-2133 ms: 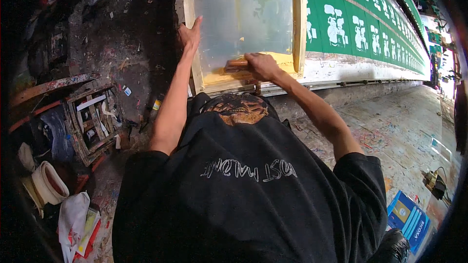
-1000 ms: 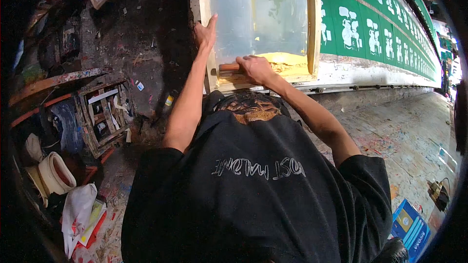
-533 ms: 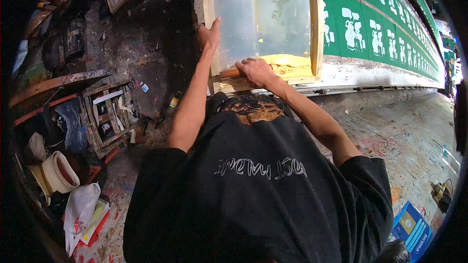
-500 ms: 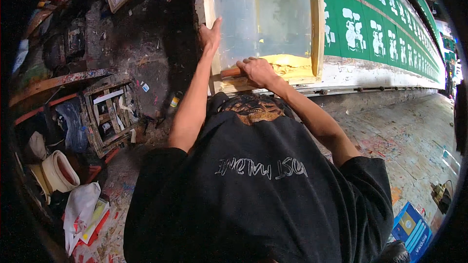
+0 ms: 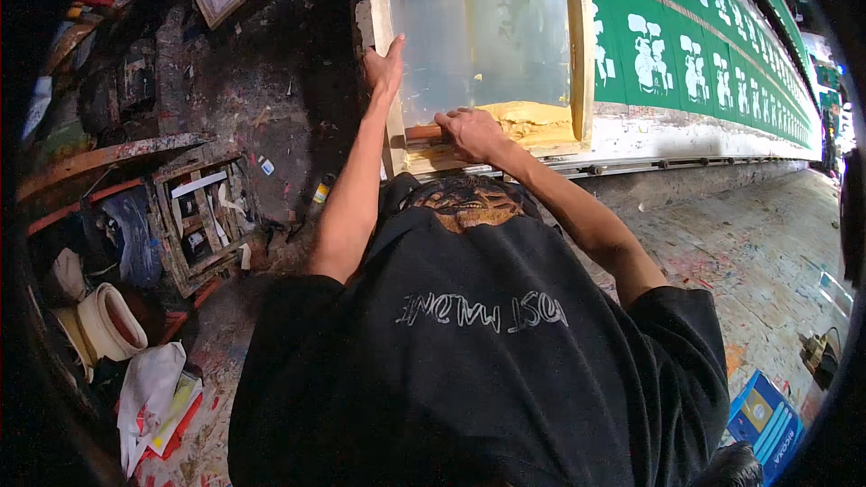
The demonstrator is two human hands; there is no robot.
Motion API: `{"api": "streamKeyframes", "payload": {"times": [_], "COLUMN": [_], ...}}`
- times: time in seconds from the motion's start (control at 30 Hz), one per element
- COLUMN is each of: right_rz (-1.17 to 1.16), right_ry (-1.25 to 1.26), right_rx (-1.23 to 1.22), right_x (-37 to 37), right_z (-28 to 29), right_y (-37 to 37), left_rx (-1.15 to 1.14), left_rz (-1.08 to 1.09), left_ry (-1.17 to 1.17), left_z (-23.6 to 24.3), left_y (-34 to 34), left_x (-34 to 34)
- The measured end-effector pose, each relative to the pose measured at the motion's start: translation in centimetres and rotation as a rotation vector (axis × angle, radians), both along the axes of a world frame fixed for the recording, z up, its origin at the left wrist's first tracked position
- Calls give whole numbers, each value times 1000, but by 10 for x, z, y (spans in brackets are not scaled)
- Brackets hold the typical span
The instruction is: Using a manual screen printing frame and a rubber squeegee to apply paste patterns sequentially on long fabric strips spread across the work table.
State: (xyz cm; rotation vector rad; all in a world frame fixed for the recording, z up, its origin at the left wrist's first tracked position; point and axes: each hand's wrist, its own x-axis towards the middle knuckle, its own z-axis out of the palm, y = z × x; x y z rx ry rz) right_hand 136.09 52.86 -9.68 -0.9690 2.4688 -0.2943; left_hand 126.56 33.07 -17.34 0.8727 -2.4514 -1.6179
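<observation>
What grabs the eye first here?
The wooden-framed printing screen at top centre, with a mound of yellow ink along its near edge. The right hand grips a wooden-handled squeegee there, while the left hand presses the frame's left rail. To the right, a long green cloth with repeated white prints runs off along the table.

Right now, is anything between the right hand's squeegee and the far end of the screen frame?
Nothing visible does. The right hand grips the wooden squeegee at the near end of the screen frame, beside a heap of yellow ink. The mesh beyond it lies bare. The left hand rests on the frame's left rail, off the path.
</observation>
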Motion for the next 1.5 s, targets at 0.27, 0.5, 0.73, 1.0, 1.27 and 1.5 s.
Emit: {"api": "streamKeyframes", "payload": {"times": [0.27,0.5,0.73,1.0,1.27,1.5], "right_rz": [-39,-18,-8,-30,-50,-65], "right_ry": [22,52,-44,22,54,25], "right_rx": [89,22,49,84,-22,49], "right_x": [-9,-13,1,-2,-18,-9], "right_z": [5,36,19,14,38,-1], "right_y": [68,49,29,86,123,149], "left_rx": [-30,-82,-59,52,16,68], "left_rz": [23,5,-29,-22,-1,-84], "left_ry": [169,-76,-46,92,49,4], "left_z": [9,6,13,9,-10,2], "left_y": [3,-5,-1,0,-8,-2], "left_x": [3,4,3,6,3,1]}}
